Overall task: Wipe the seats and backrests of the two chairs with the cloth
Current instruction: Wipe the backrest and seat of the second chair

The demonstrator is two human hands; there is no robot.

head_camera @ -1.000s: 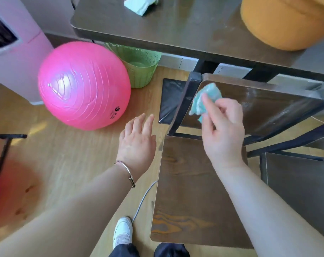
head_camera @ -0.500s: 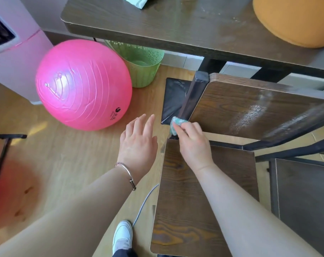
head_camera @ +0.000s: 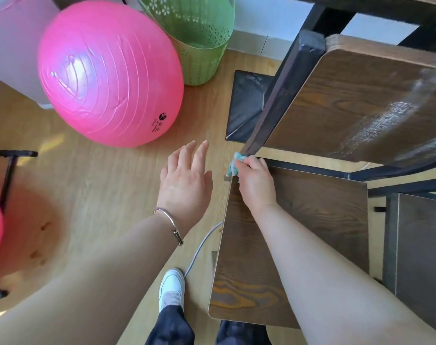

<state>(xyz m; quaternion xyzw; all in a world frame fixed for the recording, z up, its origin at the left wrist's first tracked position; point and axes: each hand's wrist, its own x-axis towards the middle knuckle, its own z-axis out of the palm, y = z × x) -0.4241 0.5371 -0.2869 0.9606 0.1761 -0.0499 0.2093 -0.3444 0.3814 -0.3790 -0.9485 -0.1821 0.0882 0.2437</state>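
A chair with a dark wood-grain seat (head_camera: 319, 220) and backrest (head_camera: 361, 103) stands right in front of me. My right hand (head_camera: 255, 184) grips a small teal cloth (head_camera: 234, 165) at the seat's far left corner, where the black frame post (head_camera: 276, 95) of the backrest meets the seat. My left hand (head_camera: 185, 180) hovers over the floor left of the chair, fingers straight, holding nothing. A second chair's dark seat (head_camera: 422, 257) shows at the right edge. The backrest has a pale streaky patch on its right part.
A big pink exercise ball (head_camera: 107, 70) sits on the wooden floor at left, with a green perforated basket (head_camera: 197, 36) behind it. A table edge (head_camera: 386, 11) overhangs the chair backs. A grey cable (head_camera: 202, 245) runs by my white shoe (head_camera: 171, 287). Black equipment stands far left.
My right hand slid the cloth down from the top of the backrest's left post to the seat's far left corner. The view tilted downward and closer. My left hand stayed open.
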